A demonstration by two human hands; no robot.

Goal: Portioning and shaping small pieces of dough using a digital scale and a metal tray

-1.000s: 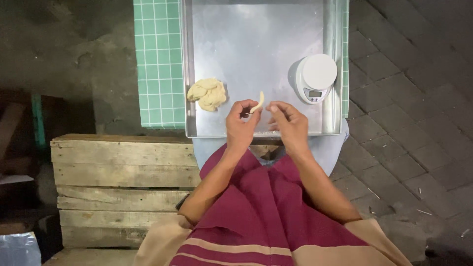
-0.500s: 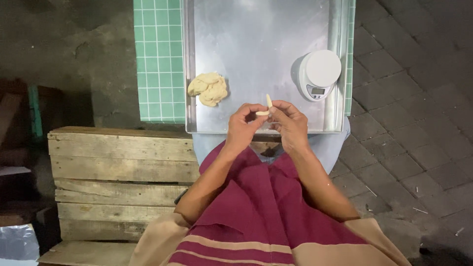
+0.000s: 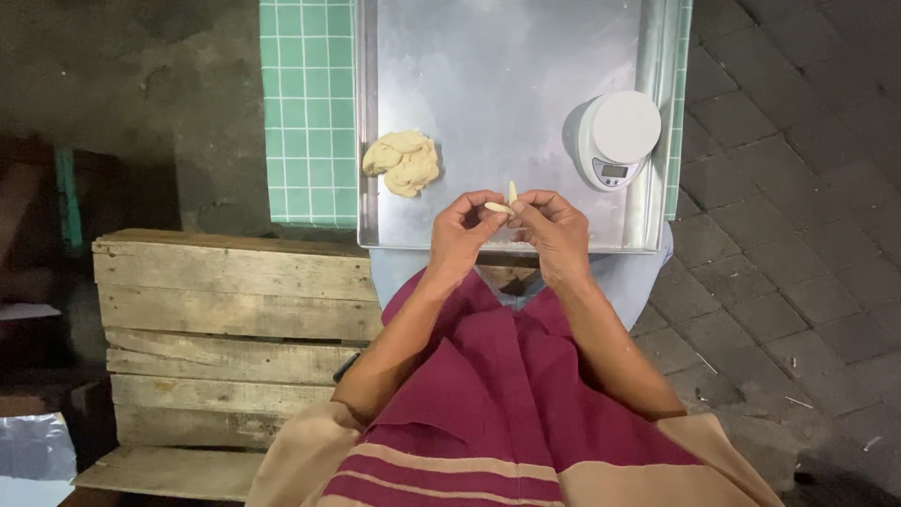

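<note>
the left hand [image 3: 462, 233] and the right hand [image 3: 554, 225] meet at the near edge of the shiny rectangular metal tray [image 3: 488, 84], fingertips pinched together on a small pale strip of dough [image 3: 504, 204]; one end of it lies across between the fingers, the other pokes up toward twelve o'clock. both hands are closed on that strip, neither palm is open. a second ago the hands stood a little apart, with the strip slanting up from the left fingers and the right hand just beside it; half a second ago they had come together; now the strip looks bent into an angle and the grip is tighter, so the piece seems to be in the middle of being shaped rather than merely carried. the larger lump of cream-coloured dough [image 3: 404, 161] sits on the tray at about ten o'clock from the hands, well apart and unchanged across the three moments. the round white kitchen scale [image 3: 618, 136] rests at about two o'clock, near the tray's right rim, nothing on its platform. a green-and-white checked cloth [image 3: 308, 103] shows under the tray on the left. a weathered wooden pallet [image 3: 225, 329] lies at about eight o'clock, beside the maroon fabric with tan stripes [image 3: 497, 413] over the person's lap, and grey paving bricks [image 3: 798, 235] fill the right.
</note>
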